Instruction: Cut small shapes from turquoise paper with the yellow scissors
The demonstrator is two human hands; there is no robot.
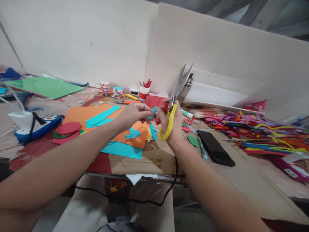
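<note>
My right hand (172, 124) grips scissors (177, 93) with yellow and red handles; the blades point up and stand slightly apart. My left hand (135, 113) pinches a small blue paper piece (153, 111) right beside the right hand's fingers. Both hands hover above an orange paper sheet (96, 116) that carries blue paper strips (101, 117) and small blue offcuts (132, 132).
Red and green paper circles (66, 130) lie at left beside a blue-and-white device (36, 125). A black phone (215, 148) lies right of my hands, then a heap of coloured pipe cleaners (260, 132). A cup of red sticks (144, 90), tape rolls (113, 90) and a green sheet (43, 86) sit behind.
</note>
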